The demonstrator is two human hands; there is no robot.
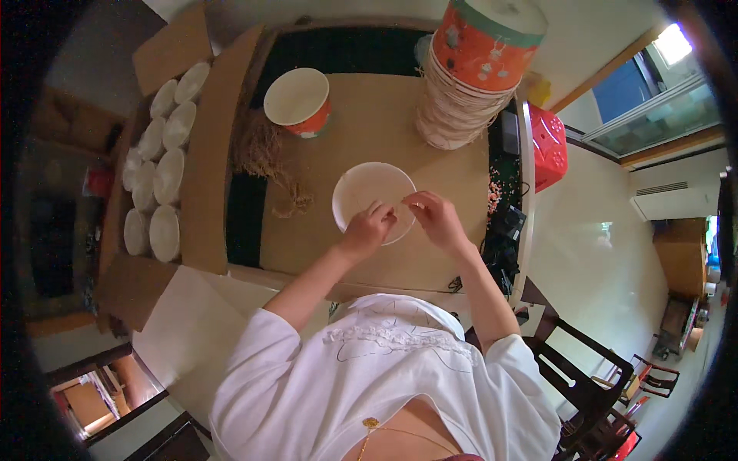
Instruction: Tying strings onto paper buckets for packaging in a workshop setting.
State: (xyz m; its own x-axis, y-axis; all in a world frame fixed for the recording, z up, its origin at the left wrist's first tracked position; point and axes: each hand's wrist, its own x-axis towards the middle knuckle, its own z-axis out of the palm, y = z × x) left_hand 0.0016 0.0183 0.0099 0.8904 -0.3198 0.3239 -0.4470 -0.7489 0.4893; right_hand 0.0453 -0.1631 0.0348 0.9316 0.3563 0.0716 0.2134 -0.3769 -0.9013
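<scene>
Nearest, both hands pinched the white bowl's (370, 192) near rim at frame centre on the worktop (369, 131), left hand (369, 229) and right hand (434, 217) fingers closed; anything between them was too small to tell. Beyond stood an empty orange-sided bowl (298, 101), a tall bowl stack (473, 69) cut off at top, and a carton (207, 154) of white lids (165, 177) at left.

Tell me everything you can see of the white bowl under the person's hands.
The white bowl is round and looks like paper, plain white inside, standing upright and open on the brown cardboard sheet that covers the table. It looks empty. The left hand and right hand both rest at its near rim, fingers pinched together over it, perhaps on a thin string, too fine to tell. A tuft of straw-like fibre lies to its left, apart from it.
</scene>
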